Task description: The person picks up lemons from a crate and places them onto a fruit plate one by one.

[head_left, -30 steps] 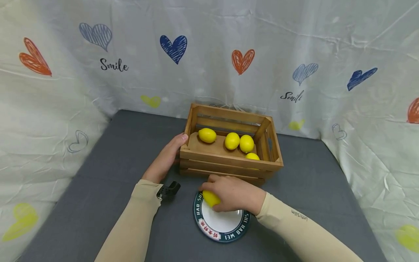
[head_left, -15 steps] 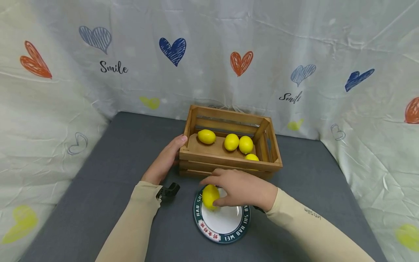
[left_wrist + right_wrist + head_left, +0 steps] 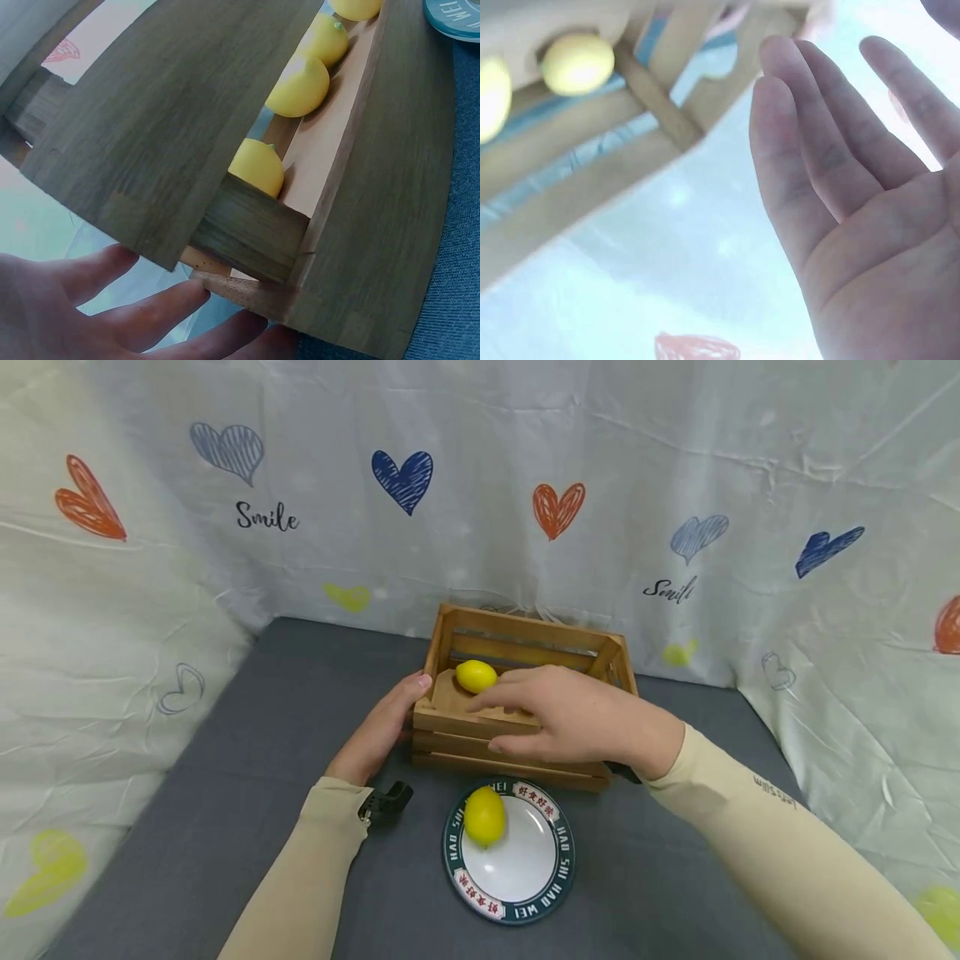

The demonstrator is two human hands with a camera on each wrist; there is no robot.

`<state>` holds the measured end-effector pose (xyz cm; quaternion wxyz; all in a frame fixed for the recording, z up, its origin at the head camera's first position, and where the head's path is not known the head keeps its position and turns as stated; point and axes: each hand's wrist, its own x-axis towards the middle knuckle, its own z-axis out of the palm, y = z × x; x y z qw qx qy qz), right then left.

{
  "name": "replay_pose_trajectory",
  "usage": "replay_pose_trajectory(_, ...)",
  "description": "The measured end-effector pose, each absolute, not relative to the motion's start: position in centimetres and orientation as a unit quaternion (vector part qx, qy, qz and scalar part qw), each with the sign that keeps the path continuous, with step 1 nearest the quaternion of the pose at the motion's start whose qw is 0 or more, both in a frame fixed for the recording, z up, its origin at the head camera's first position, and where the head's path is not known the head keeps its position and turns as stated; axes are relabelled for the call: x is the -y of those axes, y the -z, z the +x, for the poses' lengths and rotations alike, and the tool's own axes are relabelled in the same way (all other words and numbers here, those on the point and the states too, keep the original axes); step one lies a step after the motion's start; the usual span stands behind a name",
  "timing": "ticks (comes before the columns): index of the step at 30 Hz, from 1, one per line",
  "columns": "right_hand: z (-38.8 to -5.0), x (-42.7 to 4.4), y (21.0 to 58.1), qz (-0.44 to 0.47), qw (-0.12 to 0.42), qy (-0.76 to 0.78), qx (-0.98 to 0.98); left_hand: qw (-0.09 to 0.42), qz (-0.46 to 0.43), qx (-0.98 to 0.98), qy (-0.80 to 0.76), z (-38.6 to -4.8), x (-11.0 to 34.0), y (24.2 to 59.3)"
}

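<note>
One lemon lies on the white plate with a dark green lettered rim. Behind the plate stands a slatted wooden crate. A lemon at its left end shows in the head view; my right hand covers the others there. Several lemons in a row, such as the near lemon, appear in the left wrist view. My left hand touches the crate's left end, fingers extended. With fingers spread and nothing in it, my right hand hovers over the crate's front side.
A dark grey cloth covers the table. White curtain printed with hearts hangs close behind the crate and along both sides. A black band sits on the left wrist.
My right hand has let go of the lemon on the plate and moved up and right to the crate. My left hand has stayed at the crate's left end.
</note>
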<state>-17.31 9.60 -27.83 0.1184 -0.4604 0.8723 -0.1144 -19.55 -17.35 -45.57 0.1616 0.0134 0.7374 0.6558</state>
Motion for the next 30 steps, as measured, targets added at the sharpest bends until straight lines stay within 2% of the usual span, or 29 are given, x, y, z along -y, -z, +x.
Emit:
replay_pose_trajectory(5,-19.7,-8.6,27.1,-0.452,0.089,0.103,-0.882,0.162,0.011,-0.735,-0.659,-19.4,17.4,45.4)
replay_pose_trajectory(21,-28.4,-6.2,33.5,-0.419,0.144,0.064,-0.894,0.166,0.004,-0.738,-0.654,-19.5,17.1,45.2)
replay_pose_trajectory(30,-30.7,-5.3,35.6,-0.394,0.173,0.034,-0.902,0.165,-0.009,-0.741,-0.651,-19.4,17.1,45.1)
